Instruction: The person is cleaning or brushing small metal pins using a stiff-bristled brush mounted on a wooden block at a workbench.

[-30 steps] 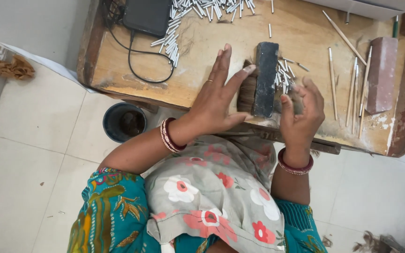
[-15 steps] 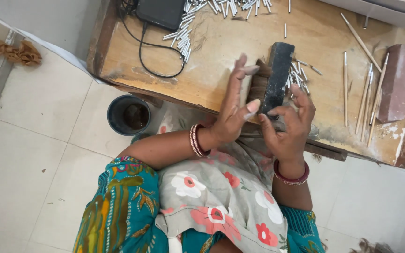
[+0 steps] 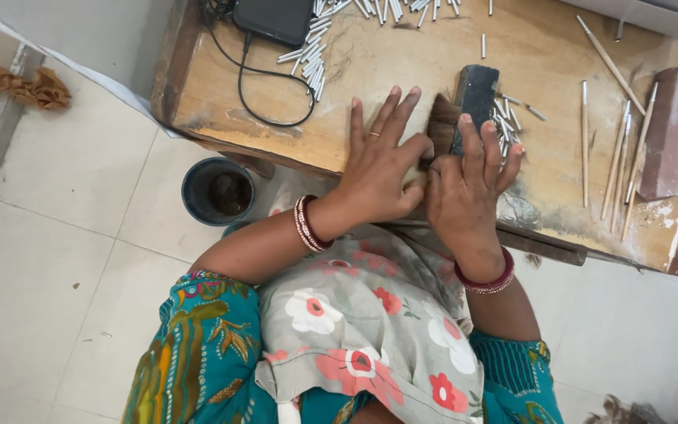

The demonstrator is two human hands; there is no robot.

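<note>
My left hand (image 3: 378,161) lies flat on the low wooden table (image 3: 402,71), fingers spread, its thumb side against a tuft of dark brown hair (image 3: 439,126). My right hand (image 3: 468,184) rests beside it, fingers pressed on the near end of a dark rectangular block (image 3: 476,93) and over the hair. The two hands touch at the thumbs. Short silver metal tubes (image 3: 505,124) lie just right of the block. What lies under the palms is hidden.
A black device (image 3: 274,17) with a looping cable (image 3: 249,86) sits at the table's far left, beside a heap of silver tubes (image 3: 313,59). Thin wooden sticks (image 3: 617,161) and a reddish brick (image 3: 671,133) lie at the right. A dark round pot (image 3: 217,191) stands on the tiled floor.
My left hand has flattened and spread its fingers on the table. My right hand has slid down off the block's side onto its near end, closing against the left hand.
</note>
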